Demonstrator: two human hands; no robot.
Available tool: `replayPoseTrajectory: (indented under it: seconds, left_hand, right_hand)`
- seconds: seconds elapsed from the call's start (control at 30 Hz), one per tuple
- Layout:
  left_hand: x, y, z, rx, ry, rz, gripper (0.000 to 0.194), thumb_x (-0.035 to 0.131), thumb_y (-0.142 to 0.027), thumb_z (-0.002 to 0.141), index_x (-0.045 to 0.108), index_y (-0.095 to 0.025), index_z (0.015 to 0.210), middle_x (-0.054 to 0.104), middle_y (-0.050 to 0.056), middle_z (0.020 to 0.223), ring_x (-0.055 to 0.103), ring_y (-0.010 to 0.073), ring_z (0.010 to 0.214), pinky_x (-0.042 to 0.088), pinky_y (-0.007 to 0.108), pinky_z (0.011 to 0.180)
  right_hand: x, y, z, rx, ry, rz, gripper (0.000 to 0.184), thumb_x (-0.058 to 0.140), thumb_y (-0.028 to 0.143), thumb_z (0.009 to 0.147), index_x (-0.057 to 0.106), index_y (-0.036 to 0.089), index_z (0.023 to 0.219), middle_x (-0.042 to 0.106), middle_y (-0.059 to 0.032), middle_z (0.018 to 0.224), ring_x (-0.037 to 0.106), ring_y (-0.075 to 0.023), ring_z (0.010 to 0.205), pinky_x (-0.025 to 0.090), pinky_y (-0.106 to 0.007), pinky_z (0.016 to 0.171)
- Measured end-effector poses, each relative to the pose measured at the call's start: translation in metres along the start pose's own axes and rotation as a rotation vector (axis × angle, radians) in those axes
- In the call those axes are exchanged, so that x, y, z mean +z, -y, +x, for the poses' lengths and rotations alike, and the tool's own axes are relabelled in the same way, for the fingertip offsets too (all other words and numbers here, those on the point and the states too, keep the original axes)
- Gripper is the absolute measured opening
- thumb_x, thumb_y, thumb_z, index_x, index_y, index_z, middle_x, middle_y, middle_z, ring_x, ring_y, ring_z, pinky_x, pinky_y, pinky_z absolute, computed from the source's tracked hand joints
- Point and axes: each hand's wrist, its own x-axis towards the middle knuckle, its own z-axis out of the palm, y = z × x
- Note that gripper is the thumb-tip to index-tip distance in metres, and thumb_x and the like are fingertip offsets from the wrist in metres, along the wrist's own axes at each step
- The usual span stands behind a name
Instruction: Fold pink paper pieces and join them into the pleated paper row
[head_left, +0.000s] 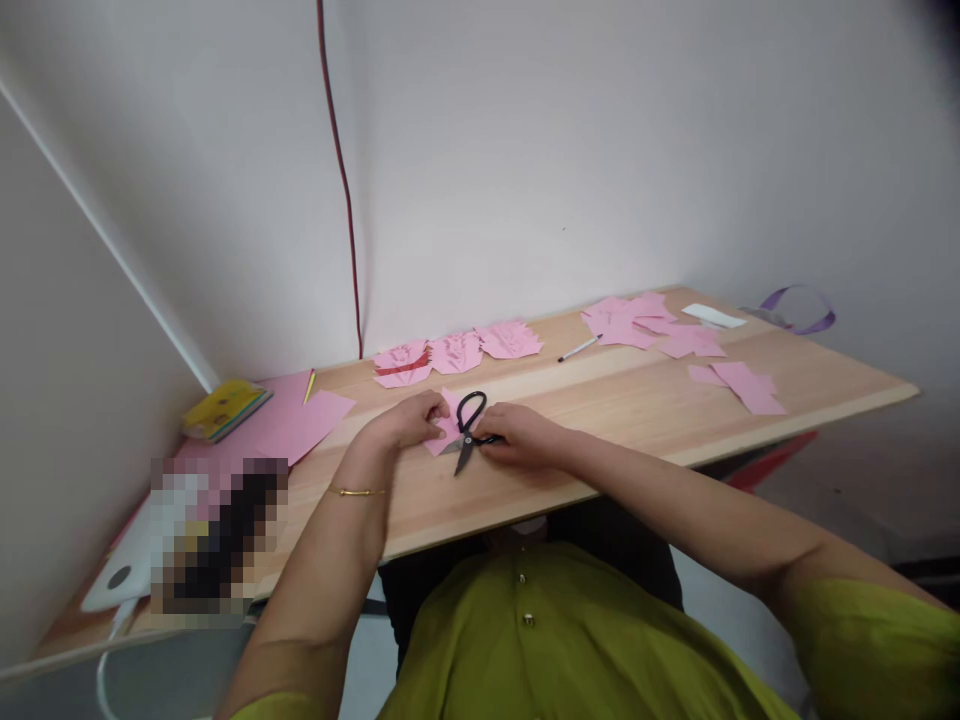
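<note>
At the middle of the table, my left hand (417,418) has its fingers curled at the left edge of a small pink paper piece (453,408). My right hand (521,434) grips one handle of a pair of black-handled scissors (466,442). The scissor blades are spread, and one points toward the table's front edge. Part of the paper lies behind the scissors and my fingers. Beyond my hands, cut pink paper shapes (456,352) with jagged edges lie in a row by the wall.
A pen (580,348) lies near pink paper scraps (626,325) at the back right; more scraps (750,388) lie nearer the right edge. Large pink sheets (262,425) with a yellow packet (225,408) and a yellow pencil (309,386) are at left. A white device (139,570) has a cable.
</note>
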Motion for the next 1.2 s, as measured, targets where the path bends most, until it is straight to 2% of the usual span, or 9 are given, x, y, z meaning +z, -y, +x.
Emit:
replayPoseTrajectory:
  seconds: [0.23,0.37,0.47,0.63,0.8,0.93,1.03,1.13,1.2]
  left_hand:
    - [0.001,0.004,0.000,-0.015,-0.019,-0.001,0.026,0.065,-0.017,0.061,0.056,-0.017,0.086,0.048,-0.002,0.079,0.045,0.0140,0.073,0.037,0.026,0.065]
    - [0.001,0.006,0.001,0.030,-0.003,-0.076,0.047,0.065,-0.016,0.062,0.059,-0.018,0.108,0.045,-0.003,0.079,0.043,0.0134,0.072,0.038,0.026,0.067]
    - [-0.001,0.005,0.000,0.084,0.019,-0.055,0.053,0.064,-0.015,0.064,0.061,-0.021,0.117,0.047,-0.001,0.083,0.046,0.0149,0.077,0.039,0.028,0.073]
    - [-0.002,0.003,-0.003,0.056,0.001,-0.066,0.042,0.065,-0.017,0.064,0.066,-0.021,0.106,0.049,0.000,0.085,0.046,0.0149,0.077,0.039,0.028,0.071]
    - [-0.002,0.001,-0.002,0.033,0.003,-0.114,0.043,0.064,-0.015,0.061,0.064,-0.019,0.103,0.045,-0.002,0.076,0.043,0.0136,0.070,0.036,0.026,0.064]
    - [-0.003,-0.005,-0.003,0.032,-0.005,-0.131,0.044,0.065,-0.016,0.060,0.064,-0.020,0.104,0.046,-0.003,0.075,0.044,0.0135,0.069,0.036,0.026,0.064]
    - [-0.003,-0.007,-0.003,0.019,-0.014,-0.124,0.043,0.067,-0.018,0.060,0.065,-0.019,0.103,0.046,-0.003,0.075,0.044,0.0139,0.069,0.037,0.027,0.065]
    - [-0.003,-0.007,-0.004,0.007,-0.028,-0.101,0.043,0.070,-0.022,0.061,0.065,-0.020,0.104,0.049,-0.002,0.078,0.046,0.0150,0.072,0.039,0.027,0.067]
    - [-0.003,-0.005,-0.005,0.010,-0.031,-0.081,0.043,0.070,-0.023,0.062,0.066,-0.020,0.105,0.051,-0.001,0.081,0.048,0.0157,0.074,0.040,0.028,0.069]
  right_hand:
    - [0.002,0.014,-0.001,-0.022,0.004,0.025,0.011,0.058,0.017,0.079,0.065,0.015,0.087,0.066,-0.0089,0.089,0.057,-0.0183,0.081,0.044,-0.029,0.074]
    - [-0.012,0.008,-0.018,-0.064,0.030,0.111,0.014,0.059,0.016,0.078,0.065,0.016,0.090,0.066,-0.0074,0.089,0.058,-0.0176,0.082,0.045,-0.028,0.074]
    - [-0.036,-0.009,-0.035,0.071,-0.036,0.053,0.014,0.059,0.016,0.077,0.065,0.018,0.090,0.066,-0.0071,0.089,0.058,-0.0188,0.082,0.044,-0.030,0.074]
    - [-0.082,-0.045,-0.070,0.353,-0.133,-0.187,0.005,0.056,0.020,0.079,0.061,0.019,0.078,0.062,-0.0066,0.079,0.053,-0.0194,0.072,0.039,-0.033,0.065]
    - [-0.099,-0.066,-0.092,0.402,-0.100,-0.275,0.014,0.058,0.030,0.083,0.065,0.021,0.076,0.063,-0.0073,0.081,0.055,-0.0232,0.078,0.041,-0.036,0.071]
    - [-0.085,-0.046,-0.061,0.370,-0.130,-0.231,0.026,0.055,0.041,0.088,0.067,0.020,0.082,0.067,-0.0077,0.085,0.058,-0.0238,0.087,0.042,-0.036,0.077]
    - [-0.059,-0.017,-0.016,0.369,-0.096,-0.181,0.032,0.059,0.049,0.084,0.065,0.018,0.089,0.069,-0.0078,0.090,0.061,-0.0223,0.084,0.041,-0.032,0.072]
    - [-0.028,0.005,0.024,0.405,0.015,-0.194,0.047,0.065,0.057,0.076,0.063,0.017,0.101,0.071,-0.0086,0.091,0.062,-0.0239,0.082,0.039,-0.030,0.069]
    - [-0.014,0.012,0.040,0.429,0.064,-0.228,0.036,0.059,0.048,0.083,0.063,0.017,0.101,0.071,-0.0103,0.092,0.063,-0.0246,0.083,0.038,-0.030,0.069]
